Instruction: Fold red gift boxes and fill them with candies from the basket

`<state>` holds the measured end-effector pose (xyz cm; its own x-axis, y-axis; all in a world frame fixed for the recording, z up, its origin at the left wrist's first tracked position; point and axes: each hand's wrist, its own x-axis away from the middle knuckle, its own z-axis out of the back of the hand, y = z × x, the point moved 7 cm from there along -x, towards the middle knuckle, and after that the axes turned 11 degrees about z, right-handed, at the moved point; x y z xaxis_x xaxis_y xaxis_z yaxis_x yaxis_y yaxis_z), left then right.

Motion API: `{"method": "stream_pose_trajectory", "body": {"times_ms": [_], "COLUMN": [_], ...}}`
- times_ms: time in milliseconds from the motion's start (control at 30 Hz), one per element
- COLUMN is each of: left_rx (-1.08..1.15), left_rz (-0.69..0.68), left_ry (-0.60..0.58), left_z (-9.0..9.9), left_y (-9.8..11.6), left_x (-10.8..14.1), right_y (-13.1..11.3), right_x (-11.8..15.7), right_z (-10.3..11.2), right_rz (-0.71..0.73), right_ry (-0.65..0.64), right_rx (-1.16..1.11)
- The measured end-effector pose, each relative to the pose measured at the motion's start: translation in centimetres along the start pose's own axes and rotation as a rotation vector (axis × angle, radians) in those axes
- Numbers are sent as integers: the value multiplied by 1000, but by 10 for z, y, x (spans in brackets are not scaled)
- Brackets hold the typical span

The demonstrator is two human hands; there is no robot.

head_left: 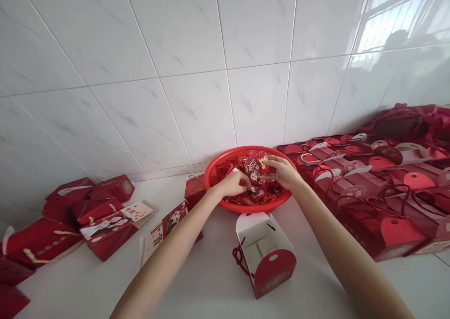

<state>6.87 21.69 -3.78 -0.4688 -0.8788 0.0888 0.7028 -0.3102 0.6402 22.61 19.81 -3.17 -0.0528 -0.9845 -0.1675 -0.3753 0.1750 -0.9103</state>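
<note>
Both hands are in a red plastic basket (212, 186) heaped with red-wrapped sweets (254, 165). My left hand (235, 184) is closed, its fingers curled down among the wrappers; what they grip, if anything, is hidden. At the basket's right side, my right hand (283, 173) is open, fingers apart and pointing left. Its fingertips are beside a red and gold packet (263, 161). In front of the basket stands a small gift box (274, 274), red outside and white inside, with its top open and a dark red cord on its left side.
Rows of closed red gift boxes (381, 206) with cord handles fill the right side. On the left, several red boxes (101, 206) lie in a loose pile, and a printed box (172, 220) lies near my left forearm. A white tiled wall (197, 112) rises behind.
</note>
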Motion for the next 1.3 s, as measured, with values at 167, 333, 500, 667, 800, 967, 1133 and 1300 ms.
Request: {"method": "stream_pose_trajectory", "body": {"times_ms": [167, 333, 500, 667, 800, 967, 1133, 1300], "left_rx": [-134, -67, 128, 455, 398, 152, -160, -149], "left_rz": [38, 3, -66, -136, -173, -179, -36, 28], "left_ry": [-121, 26, 257, 253, 57, -8, 21, -210], "left_z": [-13, 1, 26, 34, 23, 12, 9, -1], "left_y": [-3, 4, 13, 21, 40, 58, 53, 43], "left_x": [3, 5, 17, 55, 99, 142, 154, 156], "right_y": [-1, -4, -18, -57, -90, -112, -109, -88], "right_x": [0, 1, 6, 27, 56, 92, 113, 120], "right_z": [0, -2, -6, -17, -30, -52, -72, -78], "right_rz": [11, 34, 50, 129, 177, 250, 246, 168], "right_ry": [4, -14, -59, -198, -363, -603, -808, -963], "right_rx": [13, 24, 53, 149, 302, 471, 651, 851]}}
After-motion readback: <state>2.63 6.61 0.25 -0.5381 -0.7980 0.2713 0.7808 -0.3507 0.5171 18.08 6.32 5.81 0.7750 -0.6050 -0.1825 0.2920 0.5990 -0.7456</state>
